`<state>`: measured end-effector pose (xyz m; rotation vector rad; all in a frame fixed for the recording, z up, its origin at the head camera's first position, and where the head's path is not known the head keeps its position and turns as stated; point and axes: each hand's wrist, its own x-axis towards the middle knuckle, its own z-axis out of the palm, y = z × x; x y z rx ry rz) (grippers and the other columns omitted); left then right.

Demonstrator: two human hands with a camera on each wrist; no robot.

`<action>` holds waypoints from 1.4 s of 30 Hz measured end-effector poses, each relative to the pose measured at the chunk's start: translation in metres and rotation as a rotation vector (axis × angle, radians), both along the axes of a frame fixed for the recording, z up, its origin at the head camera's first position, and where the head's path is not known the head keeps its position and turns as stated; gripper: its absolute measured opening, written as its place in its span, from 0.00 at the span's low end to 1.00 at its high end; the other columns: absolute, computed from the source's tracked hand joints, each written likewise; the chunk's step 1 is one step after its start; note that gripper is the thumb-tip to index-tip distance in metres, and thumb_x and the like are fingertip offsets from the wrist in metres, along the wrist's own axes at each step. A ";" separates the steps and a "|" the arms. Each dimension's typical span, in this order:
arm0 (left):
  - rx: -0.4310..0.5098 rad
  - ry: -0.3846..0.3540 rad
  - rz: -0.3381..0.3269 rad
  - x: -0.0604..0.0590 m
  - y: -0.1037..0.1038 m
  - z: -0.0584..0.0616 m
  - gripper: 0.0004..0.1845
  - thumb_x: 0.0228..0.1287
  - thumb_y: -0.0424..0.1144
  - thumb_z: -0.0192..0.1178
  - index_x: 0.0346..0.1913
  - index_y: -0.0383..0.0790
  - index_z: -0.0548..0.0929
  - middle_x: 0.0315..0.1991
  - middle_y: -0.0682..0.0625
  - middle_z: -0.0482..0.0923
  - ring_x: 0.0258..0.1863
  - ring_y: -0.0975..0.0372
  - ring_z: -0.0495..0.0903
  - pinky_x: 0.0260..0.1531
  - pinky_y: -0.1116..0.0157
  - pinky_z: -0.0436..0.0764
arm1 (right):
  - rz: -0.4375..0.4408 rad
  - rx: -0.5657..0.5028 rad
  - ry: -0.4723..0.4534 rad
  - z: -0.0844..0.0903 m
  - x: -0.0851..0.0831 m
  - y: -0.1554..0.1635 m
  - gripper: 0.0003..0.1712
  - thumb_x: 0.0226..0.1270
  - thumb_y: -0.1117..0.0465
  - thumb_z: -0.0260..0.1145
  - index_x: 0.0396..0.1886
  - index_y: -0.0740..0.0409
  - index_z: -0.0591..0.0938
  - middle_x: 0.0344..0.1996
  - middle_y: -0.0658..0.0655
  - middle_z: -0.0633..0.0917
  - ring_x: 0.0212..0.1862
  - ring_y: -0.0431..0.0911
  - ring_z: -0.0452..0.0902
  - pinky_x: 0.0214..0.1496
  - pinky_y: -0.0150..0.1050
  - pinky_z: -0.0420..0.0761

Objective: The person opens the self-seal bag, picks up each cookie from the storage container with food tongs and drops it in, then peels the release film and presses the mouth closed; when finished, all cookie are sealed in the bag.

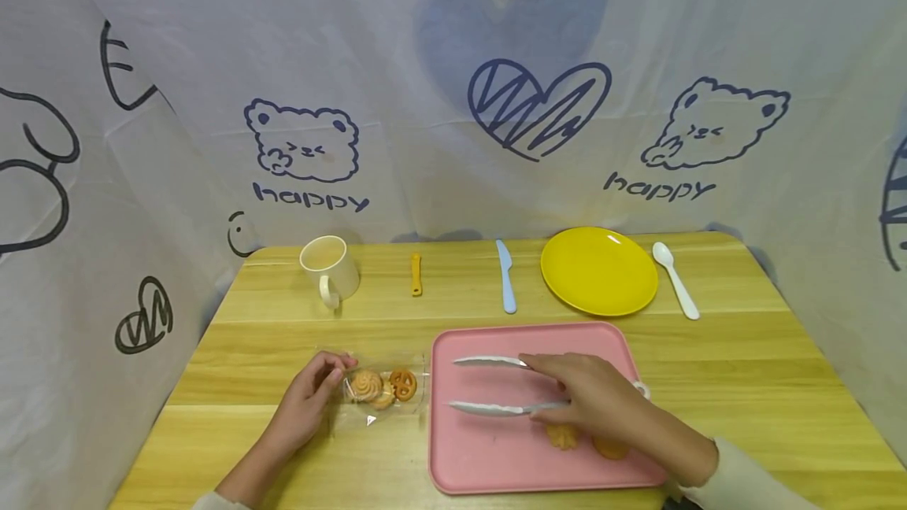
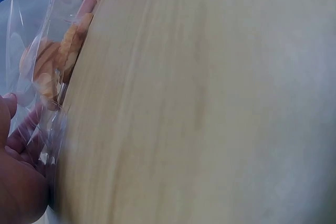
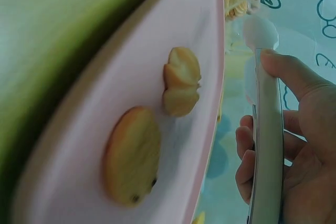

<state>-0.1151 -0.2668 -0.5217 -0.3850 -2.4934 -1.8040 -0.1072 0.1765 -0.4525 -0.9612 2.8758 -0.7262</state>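
Note:
A clear plastic bag (image 1: 383,389) with a few cookies (image 2: 52,61) in it lies on the wooden table (image 1: 744,368), just left of a pink tray (image 1: 489,463). My left hand (image 1: 331,375) pinches the bag's left edge. Over the tray, my right hand (image 1: 560,393) grips white tongs (image 1: 489,384) whose arms point left, spread apart with nothing between them. In the right wrist view the thumb lies along one arm of the tongs (image 3: 268,129). Two loose cookies (image 3: 181,87) (image 3: 131,153) lie on the tray beside that hand, partly hidden by it in the head view.
Along the back of the table stand a cream mug (image 1: 329,266), a small orange tool (image 1: 416,274), a blue plastic knife (image 1: 505,278), a yellow plate (image 1: 598,270) and a white spoon (image 1: 676,280). A printed cloth backdrop (image 1: 453,61) closes in three sides.

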 end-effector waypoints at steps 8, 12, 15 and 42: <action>-0.013 -0.004 0.012 0.000 0.000 0.001 0.08 0.82 0.33 0.49 0.44 0.31 0.76 0.54 0.35 0.81 0.62 0.69 0.75 0.63 0.82 0.69 | -0.033 -0.026 0.030 -0.003 0.013 0.026 0.39 0.59 0.43 0.79 0.69 0.49 0.80 0.47 0.46 0.88 0.36 0.36 0.73 0.37 0.32 0.78; -0.012 -0.007 0.015 0.000 0.000 0.000 0.08 0.82 0.33 0.50 0.44 0.31 0.75 0.54 0.35 0.81 0.62 0.70 0.75 0.63 0.82 0.70 | -0.045 -0.036 0.027 -0.004 0.018 0.039 0.40 0.58 0.43 0.80 0.68 0.50 0.81 0.42 0.44 0.87 0.33 0.34 0.71 0.32 0.29 0.74; -0.011 -0.013 0.016 0.000 0.000 0.000 0.08 0.82 0.33 0.50 0.44 0.31 0.75 0.54 0.35 0.81 0.62 0.70 0.75 0.63 0.82 0.70 | -0.049 -0.024 0.033 -0.006 0.022 0.048 0.41 0.57 0.42 0.80 0.68 0.51 0.81 0.40 0.43 0.86 0.32 0.32 0.69 0.32 0.29 0.73; -0.005 -0.032 0.018 0.002 0.001 0.003 0.09 0.82 0.33 0.49 0.45 0.30 0.75 0.54 0.34 0.81 0.62 0.69 0.75 0.62 0.82 0.71 | -0.142 0.115 -0.243 -0.009 0.056 0.111 0.45 0.57 0.26 0.70 0.69 0.47 0.79 0.39 0.36 0.80 0.36 0.32 0.69 0.34 0.30 0.71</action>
